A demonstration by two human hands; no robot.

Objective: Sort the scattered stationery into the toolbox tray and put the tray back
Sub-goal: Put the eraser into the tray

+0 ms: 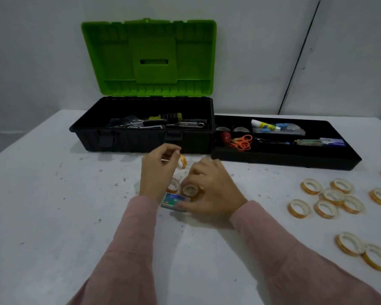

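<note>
View from above a white counter (53, 216), looking down at two hands in pink sleeves (128, 234).

The right hand (209, 190) is curled over a small clear tape roll (184, 190) and grips it between its fingers, just above a small colourful box (172, 200) that lies flat on the counter under the thumb. The left hand (156, 172) is raised just beside it with curled fingers; it is not possible to tell whether it holds anything. A second tape roll (174, 186) sits between the two hands, and a third one (183, 161) stands on edge just past the left fingertips.

At the back of the counter, against a white wall, stands a black toolbox (141, 139) with its green lid (150, 58) propped upright. A screwdriver (165, 116) with a yellow and black handle, a wrench (190, 124) and other metal tools lie inside.

The black divided tray (284, 160) rests on the counter just to the right of the toolbox. Its compartments hold orange scissors (241, 142), a glue stick (264, 124), a red round item and a few small packets.

Many loose tape rolls (353, 211) with orange edges are scattered on the counter at the right, in front of the tray and well apart from the hands.
</note>
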